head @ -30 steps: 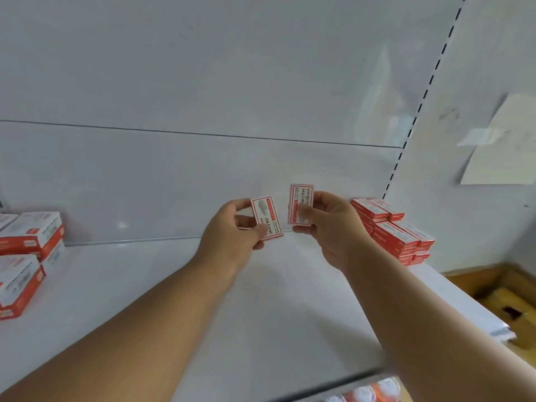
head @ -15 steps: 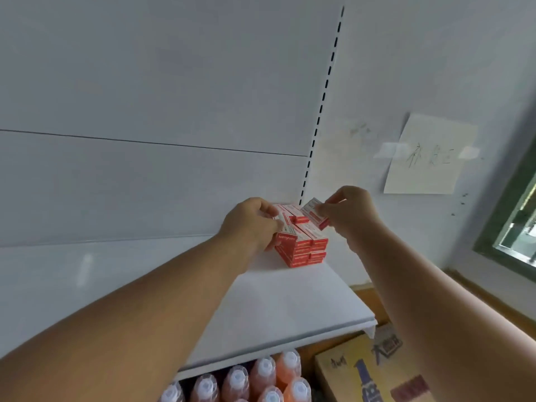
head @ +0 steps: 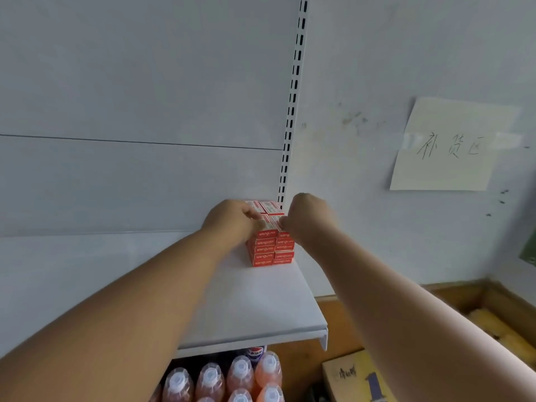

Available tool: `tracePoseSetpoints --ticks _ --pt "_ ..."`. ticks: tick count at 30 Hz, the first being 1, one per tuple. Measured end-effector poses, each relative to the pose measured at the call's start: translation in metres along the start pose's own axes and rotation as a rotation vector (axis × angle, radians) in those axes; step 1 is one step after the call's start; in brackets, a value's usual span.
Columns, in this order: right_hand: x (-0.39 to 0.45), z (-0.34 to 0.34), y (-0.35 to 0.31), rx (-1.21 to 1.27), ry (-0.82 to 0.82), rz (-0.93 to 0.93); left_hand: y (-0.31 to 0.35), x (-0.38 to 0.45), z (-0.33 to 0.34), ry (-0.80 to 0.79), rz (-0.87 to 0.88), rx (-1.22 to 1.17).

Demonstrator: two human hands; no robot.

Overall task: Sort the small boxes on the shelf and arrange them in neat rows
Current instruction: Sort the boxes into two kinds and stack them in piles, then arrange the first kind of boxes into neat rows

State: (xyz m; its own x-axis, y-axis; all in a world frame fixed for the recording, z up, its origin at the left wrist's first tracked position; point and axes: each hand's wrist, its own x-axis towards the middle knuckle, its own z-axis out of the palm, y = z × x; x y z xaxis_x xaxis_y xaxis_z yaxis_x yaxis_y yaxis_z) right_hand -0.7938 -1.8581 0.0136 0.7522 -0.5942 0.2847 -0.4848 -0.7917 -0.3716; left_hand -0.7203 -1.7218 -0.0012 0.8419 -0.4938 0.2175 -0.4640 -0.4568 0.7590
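the stack of small red boxes sits at the right end of the shelf. left hand and right hand each pinch a box on the stack's top front.

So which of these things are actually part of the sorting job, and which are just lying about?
Part of the job:
- stack of red boxes
- white shelf
- left hand and right hand, both at the stack's top boxes

Just lying about:
- orange drink bottles
- handwritten paper note
- cardboard box
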Motion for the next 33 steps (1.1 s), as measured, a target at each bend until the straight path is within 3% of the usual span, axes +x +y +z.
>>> tracePoseSetpoints --ticks 6,10,20,27,33 --pt "-0.002 -0.004 -0.013 0.057 0.101 -0.105 -0.009 -0.005 -0.014 0.187 0.032 0.064" --pt "-0.01 0.0 -0.056 0.122 0.118 -0.274 -0.034 -0.024 -0.044 0.207 0.034 0.198" --pt "-0.062 0.066 -0.247 0.268 0.126 -0.569 -0.163 -0.078 -0.212 0.296 -0.008 0.496" --pt "-0.107 0.136 -0.4 0.303 0.025 -0.62 -0.256 -0.108 -0.338 0.372 -0.013 0.567" --pt "-0.12 0.175 -0.475 0.289 -0.091 -0.59 -0.321 -0.103 -0.406 0.383 -0.085 0.63"
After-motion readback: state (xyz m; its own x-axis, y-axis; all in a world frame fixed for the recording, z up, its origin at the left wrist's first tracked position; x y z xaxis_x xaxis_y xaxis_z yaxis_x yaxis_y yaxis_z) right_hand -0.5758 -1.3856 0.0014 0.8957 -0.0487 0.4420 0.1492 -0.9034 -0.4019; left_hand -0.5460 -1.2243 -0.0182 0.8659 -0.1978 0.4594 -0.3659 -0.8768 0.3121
